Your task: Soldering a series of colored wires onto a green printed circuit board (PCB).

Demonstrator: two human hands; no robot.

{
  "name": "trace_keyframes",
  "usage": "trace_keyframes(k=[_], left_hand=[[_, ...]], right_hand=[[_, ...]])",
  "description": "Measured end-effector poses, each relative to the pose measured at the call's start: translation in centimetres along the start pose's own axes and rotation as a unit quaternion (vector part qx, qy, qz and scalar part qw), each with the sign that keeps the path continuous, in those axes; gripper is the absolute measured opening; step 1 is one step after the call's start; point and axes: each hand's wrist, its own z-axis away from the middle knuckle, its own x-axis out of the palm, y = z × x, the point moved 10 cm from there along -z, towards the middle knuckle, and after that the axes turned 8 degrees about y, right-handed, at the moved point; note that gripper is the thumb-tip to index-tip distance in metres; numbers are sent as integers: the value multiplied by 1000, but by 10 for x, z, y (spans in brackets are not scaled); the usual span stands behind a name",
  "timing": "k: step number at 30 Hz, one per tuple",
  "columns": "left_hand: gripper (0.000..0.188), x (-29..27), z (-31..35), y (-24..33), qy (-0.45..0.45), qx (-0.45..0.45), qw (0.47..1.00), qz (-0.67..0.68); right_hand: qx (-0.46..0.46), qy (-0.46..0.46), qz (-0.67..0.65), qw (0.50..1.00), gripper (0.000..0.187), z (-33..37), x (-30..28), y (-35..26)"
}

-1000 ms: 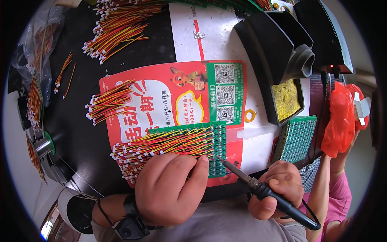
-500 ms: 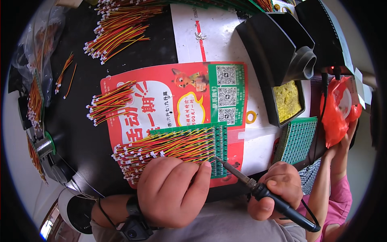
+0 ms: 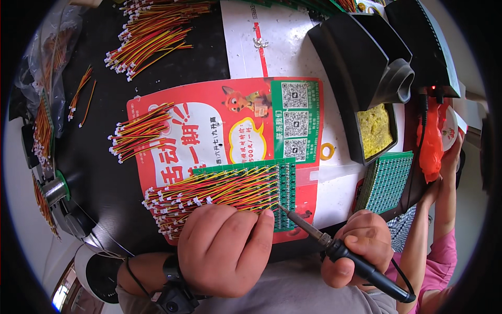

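My right hand (image 3: 361,246) grips a black-handled soldering iron (image 3: 368,267), its tip resting on the green circuit-board panel (image 3: 286,183) near the panel's right part. Rows of red and yellow wires with white plugs (image 3: 225,186) run left from the panel. My left hand (image 3: 225,246) is closed in a pinch over the lower wires, fingertips beside the iron's tip; a wire end seems to be between them, mostly hidden. The panel lies on a red printed sheet (image 3: 204,89), with a small bundle of loose wires (image 3: 141,131) on its left part.
At the right stand a black iron holder with yellow sponge (image 3: 374,131) and a black soldering station (image 3: 426,47). Stacked green boards (image 3: 384,180) sit below. More wire bundles (image 3: 151,44) lie at the back left; a solder spool (image 3: 55,189) at left. Another person's arm (image 3: 444,193) holds a red bag (image 3: 431,141).
The other person's hand and the red bag have shifted; the bag looks narrower and a round white item shows more. My hands and the iron stay almost in place.
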Motion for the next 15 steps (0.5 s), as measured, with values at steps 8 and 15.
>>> trace_keyframes(k=[8, 15], left_hand=[[27, 0, 0, 2, 0, 5, 1000, -7], [17, -3, 1, 1, 20, 8, 999, -32]], right_hand=[[27, 45, -17, 998, 35, 4, -6, 1], [2, 44, 5, 999, 31, 0, -6, -3]])
